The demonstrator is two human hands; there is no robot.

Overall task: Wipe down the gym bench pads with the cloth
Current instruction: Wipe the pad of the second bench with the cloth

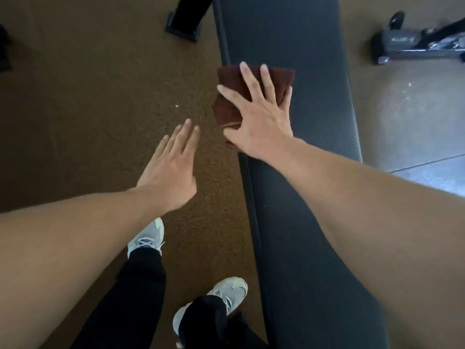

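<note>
Right hand [256,117] flat, palm down, fingers [245,74] spread wide and pointing away from the body, thumb splayed toward the left hand; forearm bare, reaching forward from lower right. Left hand [171,167] open, palm down, fingers together and straight, held in the air beside and nearer the body than the right; left forearm bare, extended from lower left.

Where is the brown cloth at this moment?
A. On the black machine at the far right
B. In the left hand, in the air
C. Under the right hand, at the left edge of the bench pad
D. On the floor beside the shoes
C: the right hand lies flat with spread fingers on the brown cloth, which rests on the bench pad at its left edge, while the left hand is open and holds nothing.
</note>
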